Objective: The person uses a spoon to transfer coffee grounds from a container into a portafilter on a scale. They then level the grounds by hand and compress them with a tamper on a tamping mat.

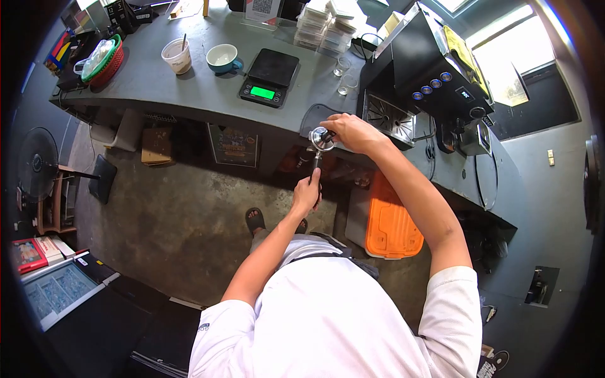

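Note:
My left hand is closed round the black handle of a portafilter, whose metal head points toward the counter edge. Over that head, my right hand reaches in with its fingers closed on a small dark piece at the basket. What that piece is, I cannot make out. The basket's inside is partly covered by the fingers. A dark mat lies on the counter edge just behind the portafilter. Beyond it, a black scale shows a lit green display.
An espresso machine with a drip tray stands at the right. Small glasses, a blue cup and a plastic cup are on the counter. An orange-lidded box sits on the floor below.

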`<state>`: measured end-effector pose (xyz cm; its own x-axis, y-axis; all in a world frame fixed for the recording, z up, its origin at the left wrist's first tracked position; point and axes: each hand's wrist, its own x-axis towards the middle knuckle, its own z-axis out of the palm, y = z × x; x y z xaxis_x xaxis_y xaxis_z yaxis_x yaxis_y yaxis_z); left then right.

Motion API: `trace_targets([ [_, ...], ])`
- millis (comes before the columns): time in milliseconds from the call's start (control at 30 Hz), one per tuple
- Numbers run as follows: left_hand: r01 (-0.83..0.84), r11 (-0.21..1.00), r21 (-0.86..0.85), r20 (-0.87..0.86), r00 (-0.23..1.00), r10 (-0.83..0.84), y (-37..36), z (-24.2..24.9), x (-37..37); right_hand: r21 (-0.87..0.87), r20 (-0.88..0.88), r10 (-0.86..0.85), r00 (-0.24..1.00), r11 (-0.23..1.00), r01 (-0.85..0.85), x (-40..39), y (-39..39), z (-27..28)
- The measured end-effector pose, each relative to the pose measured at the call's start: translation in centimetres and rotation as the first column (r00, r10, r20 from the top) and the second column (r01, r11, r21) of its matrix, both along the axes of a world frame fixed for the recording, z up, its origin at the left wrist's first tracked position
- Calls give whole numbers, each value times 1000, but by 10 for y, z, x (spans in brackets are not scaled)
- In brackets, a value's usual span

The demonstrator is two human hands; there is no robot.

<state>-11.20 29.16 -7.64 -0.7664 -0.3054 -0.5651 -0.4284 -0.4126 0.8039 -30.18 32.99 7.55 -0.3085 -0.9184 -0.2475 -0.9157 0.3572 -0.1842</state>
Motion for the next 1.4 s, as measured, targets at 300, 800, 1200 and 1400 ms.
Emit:
trace_targets([
  [300,13,1000,-11,14,1000,-13,-4,5,2,67,-52,-24,998,997,27,-5,-13,-13],
  [800,38,999,5,-6,999,-38,-7,1,4,113,14,-264,964,959,261,2,-25,7],
  [1200,79,996,34,-3,997,-79,-12,-1,2,-137,-55,-381,923,918,371,-15,21,57],
  [1400,87,995,46,-18,996,-86,-12,-7,2,-141,18,-264,964,954,264,-5,20,32],
])
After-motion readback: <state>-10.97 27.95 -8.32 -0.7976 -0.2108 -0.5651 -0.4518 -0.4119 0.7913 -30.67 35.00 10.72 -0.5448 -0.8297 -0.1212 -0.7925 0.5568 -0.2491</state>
